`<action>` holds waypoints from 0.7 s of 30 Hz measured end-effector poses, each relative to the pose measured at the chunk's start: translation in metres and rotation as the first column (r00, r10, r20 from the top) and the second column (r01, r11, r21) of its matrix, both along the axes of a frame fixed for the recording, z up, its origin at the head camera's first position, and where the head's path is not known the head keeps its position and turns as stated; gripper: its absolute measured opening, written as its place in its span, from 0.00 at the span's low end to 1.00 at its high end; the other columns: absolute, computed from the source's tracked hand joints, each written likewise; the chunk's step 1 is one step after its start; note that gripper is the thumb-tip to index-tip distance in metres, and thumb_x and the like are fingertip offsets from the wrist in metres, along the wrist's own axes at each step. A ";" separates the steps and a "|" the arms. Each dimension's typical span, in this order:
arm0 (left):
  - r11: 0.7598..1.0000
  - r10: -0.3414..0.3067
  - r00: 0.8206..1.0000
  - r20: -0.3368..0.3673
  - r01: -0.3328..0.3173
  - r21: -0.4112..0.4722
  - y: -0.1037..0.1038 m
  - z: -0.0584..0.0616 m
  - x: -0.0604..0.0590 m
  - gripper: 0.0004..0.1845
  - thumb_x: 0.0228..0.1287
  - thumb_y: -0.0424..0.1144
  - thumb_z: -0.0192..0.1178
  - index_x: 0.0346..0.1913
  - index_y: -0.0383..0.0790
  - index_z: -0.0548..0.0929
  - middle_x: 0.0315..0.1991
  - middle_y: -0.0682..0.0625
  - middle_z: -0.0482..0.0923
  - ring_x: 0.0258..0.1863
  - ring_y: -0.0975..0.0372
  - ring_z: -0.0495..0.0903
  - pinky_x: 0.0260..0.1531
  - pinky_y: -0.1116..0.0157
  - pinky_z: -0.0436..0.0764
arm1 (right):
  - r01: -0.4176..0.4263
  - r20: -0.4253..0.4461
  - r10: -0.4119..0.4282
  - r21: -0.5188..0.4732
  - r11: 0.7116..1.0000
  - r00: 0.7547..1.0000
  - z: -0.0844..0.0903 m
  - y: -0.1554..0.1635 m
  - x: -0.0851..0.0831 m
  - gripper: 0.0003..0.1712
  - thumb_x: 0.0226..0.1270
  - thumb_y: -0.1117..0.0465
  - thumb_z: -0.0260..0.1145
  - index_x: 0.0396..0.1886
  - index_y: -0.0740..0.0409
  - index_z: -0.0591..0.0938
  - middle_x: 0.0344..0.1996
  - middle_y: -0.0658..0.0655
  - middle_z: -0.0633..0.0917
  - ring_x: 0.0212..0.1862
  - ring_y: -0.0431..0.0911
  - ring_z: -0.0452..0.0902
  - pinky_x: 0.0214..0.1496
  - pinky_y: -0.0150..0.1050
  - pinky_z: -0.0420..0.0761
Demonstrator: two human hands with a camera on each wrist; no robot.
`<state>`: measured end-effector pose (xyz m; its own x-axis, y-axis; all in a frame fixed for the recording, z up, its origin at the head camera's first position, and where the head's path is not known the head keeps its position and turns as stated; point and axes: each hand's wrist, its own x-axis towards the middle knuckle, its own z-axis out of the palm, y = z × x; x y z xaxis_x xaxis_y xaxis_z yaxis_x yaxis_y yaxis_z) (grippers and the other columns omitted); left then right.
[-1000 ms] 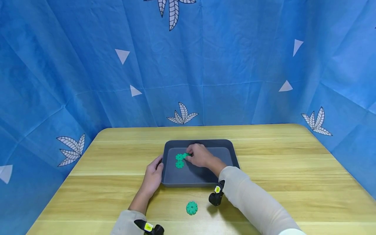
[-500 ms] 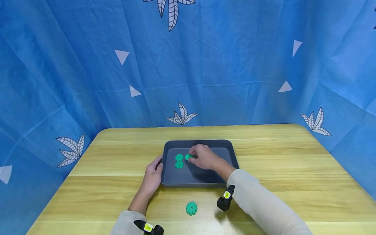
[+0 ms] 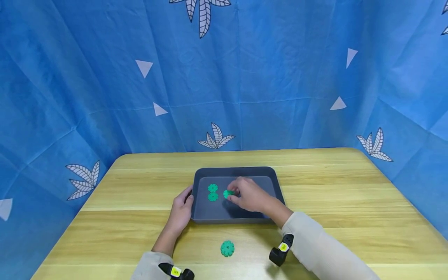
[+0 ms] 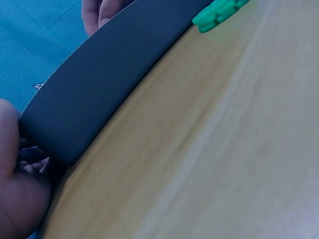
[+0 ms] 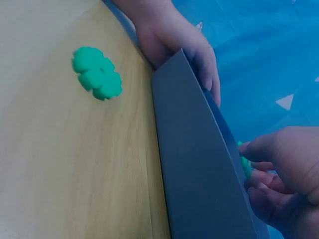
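Observation:
A dark grey baking tray (image 3: 231, 221) lies on the table, its left side held by my left hand (image 3: 181, 212), thumb along the rim. Over the tray floor, my right hand (image 3: 246, 194) pinches a green notched plastic disc (image 3: 226, 194) between thumb and fingers; the right wrist view shows this disc (image 5: 245, 162) partly hidden behind the fingers. Two more green discs, a far one (image 3: 212, 188) and a near one (image 3: 212, 196), lie edge to edge to its left. In front of the tray, a thicker, layered-looking green disc piece (image 3: 227, 248) sits on the table.
The light wooden table (image 3: 336, 217) extends to both sides of the tray. Blue cloth (image 3: 280, 77) with leaf and triangle prints hangs behind and beside it. A black wrist camera (image 3: 280, 251) is strapped on the right sleeve, and another (image 3: 180, 272) on the left.
My right hand has drawn the pinched disc away from the far disc, to the right and towards me, leaving a gap. The left hand stays at the tray's side.

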<state>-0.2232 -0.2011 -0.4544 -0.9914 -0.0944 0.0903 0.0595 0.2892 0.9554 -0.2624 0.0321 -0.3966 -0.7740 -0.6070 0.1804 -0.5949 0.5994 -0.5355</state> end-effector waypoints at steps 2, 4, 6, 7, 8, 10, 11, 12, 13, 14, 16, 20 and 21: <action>1.000 0.004 1.000 0.005 -0.004 -0.003 0.000 0.000 0.000 0.22 0.71 0.35 0.39 0.66 0.35 0.63 0.65 0.41 0.64 0.67 0.54 0.61 0.66 0.54 0.62 | -0.002 -0.013 0.002 0.003 1.000 1.000 0.000 0.002 0.004 0.12 0.59 0.60 0.66 0.40 0.61 0.82 0.35 0.54 0.80 0.37 0.43 0.76 0.37 0.33 0.79; 1.000 0.005 1.000 0.007 -0.005 -0.006 0.000 0.000 0.000 0.22 0.71 0.35 0.39 0.66 0.35 0.63 0.65 0.42 0.64 0.67 0.54 0.61 0.66 0.54 0.62 | -0.002 -0.019 0.002 0.004 1.000 1.000 0.002 0.004 0.007 0.12 0.59 0.59 0.66 0.41 0.61 0.82 0.34 0.53 0.79 0.36 0.42 0.75 0.36 0.32 0.78; 1.000 0.003 1.000 0.008 -0.003 -0.006 0.000 0.000 0.000 0.22 0.72 0.35 0.39 0.66 0.36 0.63 0.65 0.42 0.64 0.67 0.54 0.61 0.66 0.54 0.62 | -0.004 -0.031 0.004 0.003 1.000 1.000 0.003 0.007 0.011 0.12 0.59 0.59 0.66 0.41 0.60 0.82 0.34 0.52 0.79 0.36 0.42 0.75 0.35 0.31 0.78; 1.000 0.002 1.000 0.008 -0.002 -0.007 0.000 0.000 0.000 0.22 0.72 0.35 0.39 0.66 0.36 0.63 0.65 0.42 0.64 0.67 0.54 0.60 0.66 0.54 0.62 | -0.006 -0.038 0.006 0.001 1.000 0.999 0.004 0.008 0.013 0.12 0.59 0.60 0.66 0.41 0.60 0.82 0.34 0.52 0.79 0.36 0.42 0.75 0.35 0.31 0.77; 1.000 0.002 1.000 0.006 -0.002 -0.007 -0.001 0.000 0.000 0.22 0.72 0.35 0.39 0.66 0.36 0.63 0.65 0.42 0.64 0.67 0.54 0.60 0.66 0.54 0.62 | -0.010 -0.044 0.010 0.000 1.000 0.999 0.004 0.009 0.015 0.12 0.59 0.60 0.66 0.41 0.60 0.82 0.34 0.52 0.79 0.35 0.42 0.74 0.34 0.31 0.77; 1.000 -0.001 1.000 0.005 0.001 -0.007 -0.001 0.000 0.000 0.22 0.72 0.35 0.39 0.66 0.36 0.63 0.65 0.42 0.64 0.67 0.54 0.60 0.66 0.54 0.62 | -0.017 -0.051 0.016 -0.009 1.000 0.999 0.007 0.012 0.019 0.12 0.59 0.60 0.66 0.42 0.60 0.82 0.33 0.52 0.78 0.34 0.42 0.74 0.33 0.30 0.76; 1.000 -0.001 1.000 0.004 0.001 -0.006 -0.001 0.000 0.000 0.22 0.72 0.35 0.39 0.66 0.36 0.63 0.65 0.42 0.64 0.67 0.54 0.60 0.66 0.54 0.62 | -0.020 -0.052 0.020 -0.013 1.000 0.998 0.008 0.013 0.021 0.12 0.59 0.60 0.66 0.42 0.60 0.82 0.33 0.52 0.78 0.33 0.43 0.74 0.32 0.30 0.76; 1.000 -0.001 1.000 0.004 0.001 -0.007 -0.001 0.000 0.000 0.22 0.72 0.35 0.39 0.66 0.36 0.63 0.66 0.42 0.64 0.67 0.54 0.60 0.66 0.54 0.62 | -0.023 -0.052 0.022 -0.016 1.000 0.998 0.009 0.014 0.024 0.12 0.59 0.59 0.66 0.42 0.59 0.82 0.33 0.51 0.77 0.32 0.42 0.73 0.32 0.29 0.75; 1.000 -0.002 1.000 0.004 0.002 -0.006 -0.001 0.000 0.000 0.22 0.72 0.35 0.39 0.66 0.36 0.63 0.66 0.42 0.64 0.67 0.54 0.60 0.66 0.54 0.62 | -0.025 -0.050 0.024 -0.019 1.000 0.998 0.010 0.015 0.026 0.12 0.59 0.59 0.66 0.42 0.59 0.82 0.33 0.51 0.77 0.31 0.41 0.73 0.31 0.29 0.75; 1.000 -0.003 1.000 0.004 0.003 -0.005 -0.001 0.000 0.000 0.22 0.72 0.35 0.39 0.66 0.36 0.63 0.66 0.42 0.64 0.67 0.54 0.60 0.66 0.54 0.62 | -0.027 -0.046 0.026 -0.021 0.999 0.999 0.011 0.016 0.029 0.12 0.59 0.59 0.65 0.42 0.58 0.82 0.33 0.50 0.77 0.30 0.40 0.72 0.31 0.28 0.75; 1.000 -0.004 1.000 0.005 0.004 -0.005 -0.001 0.000 0.000 0.22 0.72 0.35 0.39 0.67 0.36 0.63 0.66 0.42 0.64 0.67 0.54 0.60 0.66 0.54 0.62 | -0.036 -0.034 0.035 -0.023 0.999 0.999 0.013 0.017 0.034 0.12 0.60 0.58 0.65 0.42 0.58 0.82 0.33 0.49 0.76 0.28 0.38 0.71 0.30 0.27 0.75; 1.000 -0.005 1.000 0.008 0.005 -0.001 -0.001 0.001 0.000 0.22 0.72 0.35 0.39 0.67 0.36 0.63 0.66 0.42 0.63 0.68 0.54 0.59 0.66 0.54 0.61 | -0.059 -0.006 0.059 -0.032 0.998 0.998 0.013 0.019 0.045 0.12 0.60 0.59 0.65 0.42 0.57 0.82 0.34 0.49 0.75 0.26 0.35 0.70 0.28 0.26 0.75; 1.000 -0.004 1.000 0.009 0.004 -0.001 -0.001 0.001 0.000 0.22 0.72 0.35 0.39 0.67 0.36 0.63 0.66 0.42 0.63 0.68 0.54 0.59 0.66 0.54 0.61 | -0.065 0.000 0.065 -0.036 0.997 0.998 0.013 0.019 0.048 0.12 0.60 0.59 0.65 0.42 0.57 0.82 0.34 0.49 0.75 0.25 0.35 0.70 0.28 0.26 0.75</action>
<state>-0.2231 -0.2017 -0.4536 -0.9925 -0.0908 0.0815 0.0520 0.2897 0.9557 -0.2144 0.0507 -0.3839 -0.7332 -0.6494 0.2018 -0.6314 0.5399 -0.5567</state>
